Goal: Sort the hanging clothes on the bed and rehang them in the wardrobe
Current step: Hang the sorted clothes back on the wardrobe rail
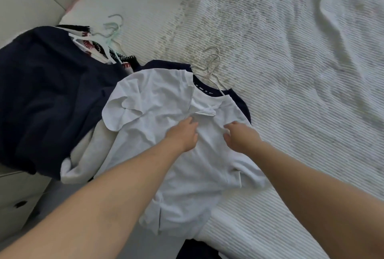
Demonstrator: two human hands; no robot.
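Both forearms enter from 6 o'clock. Left hand (182,134) rests on the white T-shirt (166,154), fingers extended and close together. Right hand (239,136) touches the same shirt, fingers loosely curled; whether they pinch fabric cannot be determined. White T-shirt lies at frame centre on the bed (291,51), over a navy shirt (239,100) on white hangers (212,63). Dark garment pile (47,75) lies at 9 o'clock with pale green hangers (110,32).

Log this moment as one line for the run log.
stage: sorting on bed | left hand: resting on white T-shirt | right hand: touching same shirt | navy shirt: underneath, on hanger
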